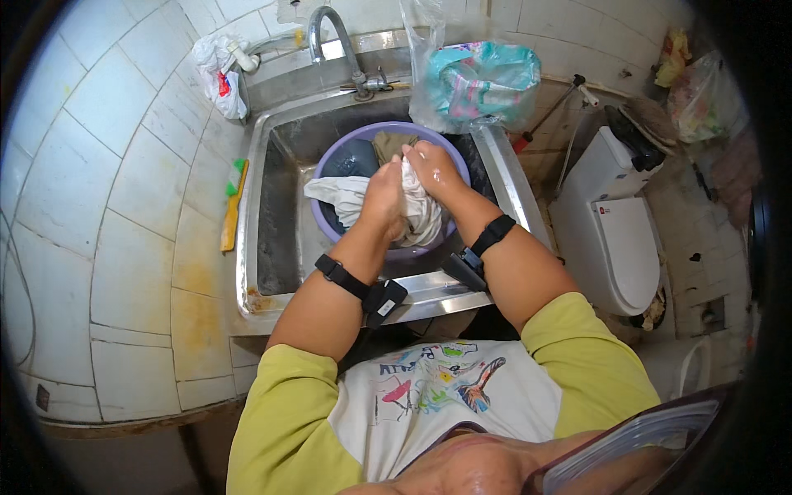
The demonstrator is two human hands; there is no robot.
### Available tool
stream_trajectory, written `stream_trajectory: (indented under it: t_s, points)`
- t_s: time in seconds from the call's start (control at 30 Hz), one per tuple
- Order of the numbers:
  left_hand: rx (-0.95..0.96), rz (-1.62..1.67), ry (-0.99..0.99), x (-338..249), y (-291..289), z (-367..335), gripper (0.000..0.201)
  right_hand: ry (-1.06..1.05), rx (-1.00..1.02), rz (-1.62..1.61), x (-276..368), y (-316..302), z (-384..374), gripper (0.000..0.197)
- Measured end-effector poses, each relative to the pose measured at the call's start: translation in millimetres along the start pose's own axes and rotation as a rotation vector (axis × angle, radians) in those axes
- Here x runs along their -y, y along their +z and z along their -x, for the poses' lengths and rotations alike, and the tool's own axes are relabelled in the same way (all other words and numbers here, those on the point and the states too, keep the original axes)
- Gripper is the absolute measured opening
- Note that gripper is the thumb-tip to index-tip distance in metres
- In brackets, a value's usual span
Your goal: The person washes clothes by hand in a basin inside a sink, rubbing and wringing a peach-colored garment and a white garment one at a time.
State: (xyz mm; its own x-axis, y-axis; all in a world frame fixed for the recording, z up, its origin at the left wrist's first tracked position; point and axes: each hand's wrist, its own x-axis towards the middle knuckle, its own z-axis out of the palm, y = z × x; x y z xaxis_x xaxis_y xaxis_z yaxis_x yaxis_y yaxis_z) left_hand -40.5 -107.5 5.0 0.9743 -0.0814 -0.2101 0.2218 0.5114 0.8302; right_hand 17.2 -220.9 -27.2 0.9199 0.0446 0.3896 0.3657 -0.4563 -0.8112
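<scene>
Over a round purple basin (pixel 388 127), my left hand (pixel 384 198) and my right hand (pixel 435 170) are side by side, fingers closed around a wet white cloth (pixel 422 216). One end of the cloth spreads left across the basin; another part hangs below my right hand. Suds cling to the back of my right hand. An olive-brown cloth (pixel 391 148) lies in the basin behind my hands, with a dark blue cloth (pixel 355 158) to its left. My fingertips are partly hidden by the cloth. Which kind of garment it is, I cannot tell.
The basin sits in a steel sink (pixel 250 239) under a curved faucet (pixel 332 29). A teal and pink plastic package (pixel 487 82) stands at the sink's back right corner. A yellow-handled brush (pixel 233 216) lies on the left ledge. A white toilet (pixel 629 247) is at right.
</scene>
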Motion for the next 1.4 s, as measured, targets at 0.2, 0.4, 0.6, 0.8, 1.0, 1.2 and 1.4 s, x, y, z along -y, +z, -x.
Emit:
stream_trajectory:
  t_s: [0.2, 0.4, 0.6, 0.8, 1.0, 1.2, 1.4]
  points:
    - [0.052, 0.144, 0.12, -13.3, -23.7, -16.1, 0.03, 0.504, 0.378, -0.689, 44.0, -21.3, 4.5, 0.039]
    - [-0.011, 0.104, 0.219, -10.4, -26.7, -21.1, 0.023, 0.457, 0.433, -0.627, 35.9, -27.2, 2.3, 0.041]
    - [0.035, -0.469, -0.267, -15.4, -43.4, -22.5, 0.051, 0.304, 0.076, -0.96, 30.5, -34.5, -7.9, 0.034]
    - [0.129, -0.249, -0.251, -19.8, -4.5, 3.1, 0.088, 0.306, 0.146, -1.055, 39.8, -39.7, -5.9, 0.031]
    - [-0.007, -0.172, 0.187, -19.4, -23.7, -9.1, 0.064, 0.357, 0.266, -0.701, 36.6, -40.6, -6.6, 0.019]
    - [0.047, -1.01, -0.099, -16.9, -56.6, -33.2, 0.042, 0.132, 0.625, 0.28, -1.0, -22.8, 4.6, 0.018]
    - [0.078, -0.462, -0.065, -13.6, -31.3, -15.4, 0.026, 0.305, 1.115, 0.501, 4.6, -29.0, 16.3, 0.041]
